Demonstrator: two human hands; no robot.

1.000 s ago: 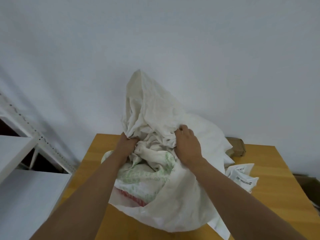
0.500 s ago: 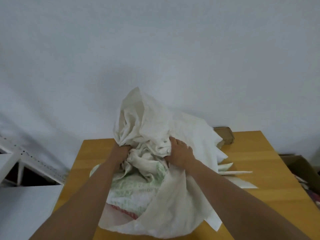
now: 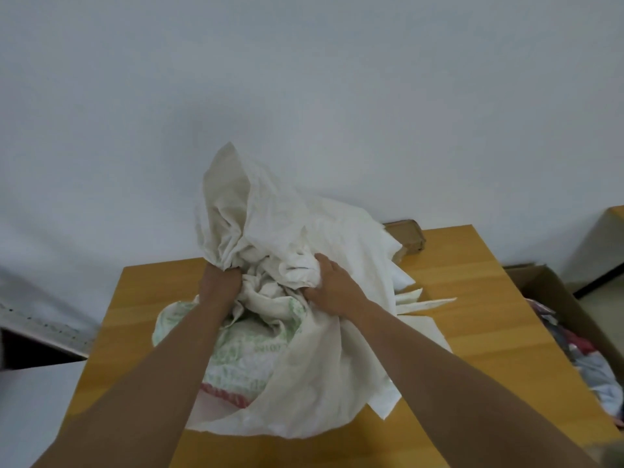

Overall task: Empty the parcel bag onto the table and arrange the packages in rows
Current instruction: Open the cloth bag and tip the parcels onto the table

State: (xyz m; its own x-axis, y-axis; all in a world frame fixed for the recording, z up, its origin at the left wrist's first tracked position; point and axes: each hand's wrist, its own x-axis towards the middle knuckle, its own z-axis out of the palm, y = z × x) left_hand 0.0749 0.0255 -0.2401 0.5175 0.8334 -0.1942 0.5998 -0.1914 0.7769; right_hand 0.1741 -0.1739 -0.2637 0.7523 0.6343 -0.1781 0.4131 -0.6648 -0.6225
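A large crumpled white woven parcel bag with green and red print lies on the wooden table, its bunched end raised toward the wall. My left hand grips the gathered fabric on the left. My right hand clutches a fold on the right. A brown cardboard package pokes out behind the bag at the table's far edge. Flat white mailer packages stick out from under the bag's right side. The bag's contents are hidden.
A white wall stands right behind the table. White shelving is at the left. An open cardboard box holding colourful items sits on the floor at the right of the table.
The bag's raised end has sunk and shifted left relative to the table. Both hands keep their hold on the fabric. The view has swung right, revealing the box on the floor.
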